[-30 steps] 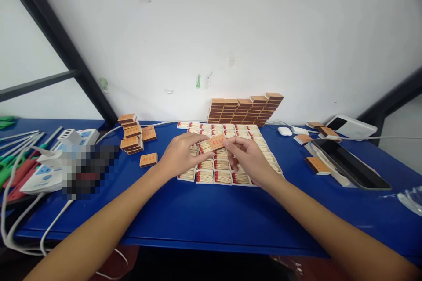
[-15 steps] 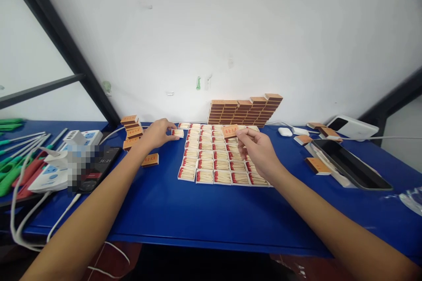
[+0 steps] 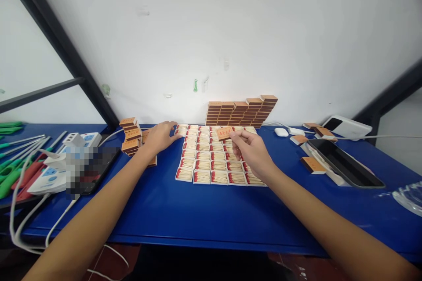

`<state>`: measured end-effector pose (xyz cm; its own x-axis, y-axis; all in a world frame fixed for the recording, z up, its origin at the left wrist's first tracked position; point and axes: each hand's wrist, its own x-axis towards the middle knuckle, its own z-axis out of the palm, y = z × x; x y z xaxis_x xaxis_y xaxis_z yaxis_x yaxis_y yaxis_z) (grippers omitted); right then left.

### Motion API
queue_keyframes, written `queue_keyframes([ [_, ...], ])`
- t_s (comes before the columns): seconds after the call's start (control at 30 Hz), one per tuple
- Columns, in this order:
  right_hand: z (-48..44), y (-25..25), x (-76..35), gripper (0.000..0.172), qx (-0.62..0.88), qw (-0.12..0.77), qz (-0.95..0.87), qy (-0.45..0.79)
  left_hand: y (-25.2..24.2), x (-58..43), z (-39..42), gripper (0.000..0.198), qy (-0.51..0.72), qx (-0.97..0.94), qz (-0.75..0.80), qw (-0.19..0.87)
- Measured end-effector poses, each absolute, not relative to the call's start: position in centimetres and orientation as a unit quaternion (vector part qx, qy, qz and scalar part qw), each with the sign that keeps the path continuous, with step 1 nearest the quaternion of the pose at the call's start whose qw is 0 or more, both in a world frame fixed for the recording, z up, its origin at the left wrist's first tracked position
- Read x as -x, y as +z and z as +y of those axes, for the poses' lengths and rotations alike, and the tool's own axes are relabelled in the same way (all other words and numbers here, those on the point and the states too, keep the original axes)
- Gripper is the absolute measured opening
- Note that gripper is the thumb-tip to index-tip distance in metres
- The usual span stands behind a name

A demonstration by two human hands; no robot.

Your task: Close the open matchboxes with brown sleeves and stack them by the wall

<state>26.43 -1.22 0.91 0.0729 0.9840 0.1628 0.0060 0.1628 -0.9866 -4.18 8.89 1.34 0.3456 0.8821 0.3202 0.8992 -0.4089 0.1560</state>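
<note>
My right hand pinches an orange matchbox sleeve above a grid of open match trays laid out on the blue table. My left hand reaches to the grid's far left corner, its fingertips on a match tray there. A wall of stacked orange matchboxes stands behind the grid against the white wall. A smaller stack of orange matchboxes sits just left of my left hand.
Power strips, a phone and white cables lie at the left, with green-handled tools at the far left. On the right are a black tray, loose matchboxes, a white earbud case and a white device.
My hands drew apart: the left carried a match tray to the grid's far left corner, and the right kept the orange sleeve, lifting it toward the back.
</note>
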Motion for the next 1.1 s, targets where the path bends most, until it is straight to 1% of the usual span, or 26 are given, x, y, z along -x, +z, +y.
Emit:
queue_keyframes([
  [0.07,-1.3,1.0,-26.3,0.054,0.469,0.559,-0.516,0.447,2.2,3.1,7.6,0.049,-0.229,0.828,-0.511,0.028],
  [0.13,-1.4,1.1,-26.2,0.053,0.463,0.555,-0.517,0.459,3.2,1.4,6.0,0.053,-0.287,0.847,-0.448,-0.002],
  [0.23,-1.6,1.2,-26.0,0.05,0.441,0.543,-0.531,0.478,4.6,-1.6,4.0,0.055,-0.306,0.887,-0.343,-0.044],
  [0.37,-1.8,1.5,-25.9,0.048,0.408,0.525,-0.556,0.499,5.6,-4.1,3.6,0.033,-0.303,0.907,-0.289,-0.045],
  [0.47,-1.6,1.6,-26.2,0.045,0.413,0.547,-0.536,0.494,5.9,-4.4,5.3,0.027,-0.3,0.908,-0.288,-0.055],
  [0.57,-1.1,1.5,-26.5,0.051,0.447,0.594,-0.484,0.462,6.4,-4.6,8.4,0.029,-0.306,0.896,-0.314,-0.066],
  [0.63,-0.6,1.2,-26.8,0.05,0.464,0.607,-0.469,0.443,6.7,-4.9,10.8,0.032,-0.313,0.883,-0.343,-0.063],
  [0.73,-0.1,0.7,-27.0,0.047,0.467,0.604,-0.477,0.436,7.2,-5.6,14.2,0.037,-0.32,0.863,-0.387,-0.045],
  [0.83,0.1,0.4,-27.0,0.047,0.46,0.598,-0.488,0.439,7.5,-6.2,16.2,0.032,-0.317,0.858,-0.402,-0.03],
  [0.97,-0.1,0.6,-26.9,0.046,0.46,0.589,-0.498,0.44,7.3,-6.8,16.8,0.024,-0.308,0.862,-0.402,0.0],
  [1.1,-0.5,1.1,-26.7,0.045,0.458,0.582,-0.509,0.439,7.0,-7.1,16.8,0.024,-0.313,0.859,-0.404,0.026],
])
